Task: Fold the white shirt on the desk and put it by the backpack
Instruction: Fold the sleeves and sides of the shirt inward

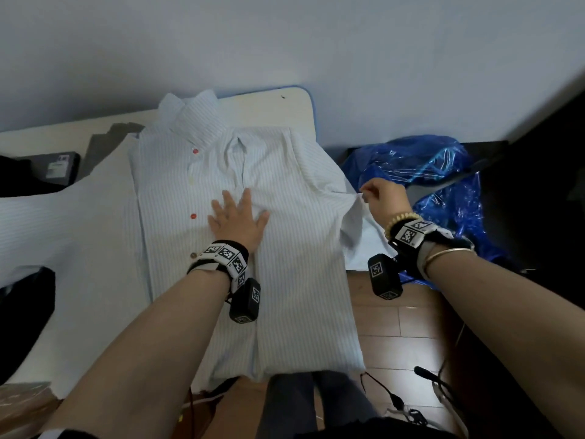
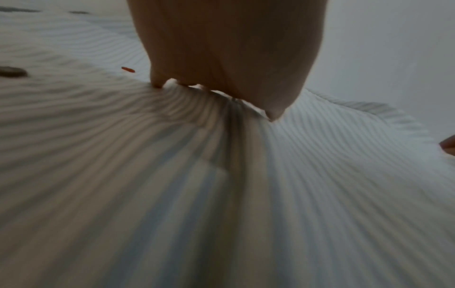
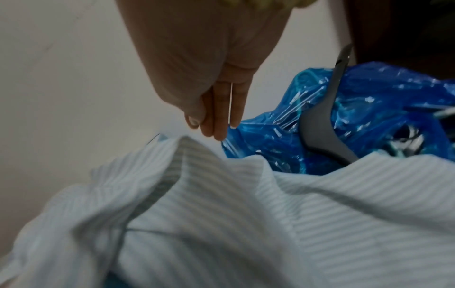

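Here the white, finely striped button-up shirt (image 1: 240, 236) lies face-up on the pale desk (image 1: 285, 106), the left hand (image 1: 235, 218) pressing it flat-fingered. The right hand (image 1: 381, 198) pinches its sleeve edge beyond the desk; a loose pinch could drop it onto the crumpled blue plastic bag (image 1: 421, 166).

The shirt (image 1: 240, 191) runs off the head view's left edge. In the right wrist view, whether the right hand (image 3: 216, 109) grips cloth is unclear.
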### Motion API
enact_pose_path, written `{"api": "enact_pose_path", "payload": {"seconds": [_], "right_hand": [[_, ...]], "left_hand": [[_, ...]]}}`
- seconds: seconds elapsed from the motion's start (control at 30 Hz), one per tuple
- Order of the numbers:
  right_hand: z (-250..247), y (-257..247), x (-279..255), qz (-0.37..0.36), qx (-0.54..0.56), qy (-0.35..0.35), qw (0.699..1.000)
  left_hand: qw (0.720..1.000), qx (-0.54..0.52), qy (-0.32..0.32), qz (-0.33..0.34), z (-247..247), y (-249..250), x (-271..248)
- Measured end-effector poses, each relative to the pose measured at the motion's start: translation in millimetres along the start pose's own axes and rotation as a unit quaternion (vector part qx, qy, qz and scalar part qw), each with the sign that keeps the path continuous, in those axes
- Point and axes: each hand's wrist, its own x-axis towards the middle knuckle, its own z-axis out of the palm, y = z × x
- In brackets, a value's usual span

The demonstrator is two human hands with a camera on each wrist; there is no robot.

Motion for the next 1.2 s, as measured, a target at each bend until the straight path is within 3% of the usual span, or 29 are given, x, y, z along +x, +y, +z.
{"api": "enact_pose_path", "payload": {"seconds": [0.1,0.23,0.47,0.6,0.9,1.03,1.1,1.2], "right_hand": [[-14.0,15.8,-8.9,0.014,0.012,0.008,1.0],[-34.5,53.8,-24.7,0.048,-0.011,0.038,0.998],[-34.0,127.3,-53.5,0.114,-0.132,-0.067,0.982],[-16.2,146.4,-59.3,0.12,-0.159,-0.12,0.973],[17.6,161.2,-52.0,0.132,-0.163,-0.191,0.959],[32.5,157.3,-44.1,0.126,-0.219,-0.228,0.94],[36.3,151.2,-40.5,0.139,-0.232,-0.21,0.939],[28.2,146.3,-37.0,0.143,-0.197,-0.097,0.965]], "left_hand": [[0.999,0.001,0.039,-0.032,-1.4,15.4,-4.8],[0.988,0.029,0.12,0.092,-0.6,67.2,-16.1],[0.974,0.064,0.093,0.196,25.7,148.7,-29.6],[0.974,0.087,0.107,0.177,45.3,155.1,-22.0],[0.982,0.098,0.05,0.156,50.5,151.1,-9.1],[0.981,0.106,0.045,0.157,50.6,149.8,-7.6],[0.98,0.107,0.047,0.16,51.6,149.4,-6.6],[0.981,0.101,0.046,0.16,51.7,148.9,-6.3]]}}
